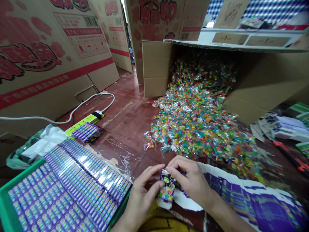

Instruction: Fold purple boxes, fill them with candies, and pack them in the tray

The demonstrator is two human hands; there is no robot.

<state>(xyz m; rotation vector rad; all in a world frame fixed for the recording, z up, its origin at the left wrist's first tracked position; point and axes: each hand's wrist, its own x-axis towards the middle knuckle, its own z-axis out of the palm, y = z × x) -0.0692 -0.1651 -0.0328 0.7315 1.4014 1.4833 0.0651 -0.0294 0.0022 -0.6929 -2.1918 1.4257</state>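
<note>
Both my hands grip one small purple printed box (167, 188) near the bottom middle. My left hand (142, 196) pinches its left side, thumb and fingers closed on it. My right hand (190, 178) pinches its top from the right. Beyond them, a big heap of small clear packets of coloured candy (195, 119) spills out of a tipped cardboard carton (263, 83). To the left, a green tray (9, 206) holds tight rows of several identical purple boxes (72, 187).
A stack of flat purple box blanks (253, 203) lies at the lower right. A yellow-green power strip (82, 124) with a white cable sits behind the tray. Tall printed cartons (48, 58) wall the left. More flat packs (287, 127) and a red-handled tool (292, 159) lie right.
</note>
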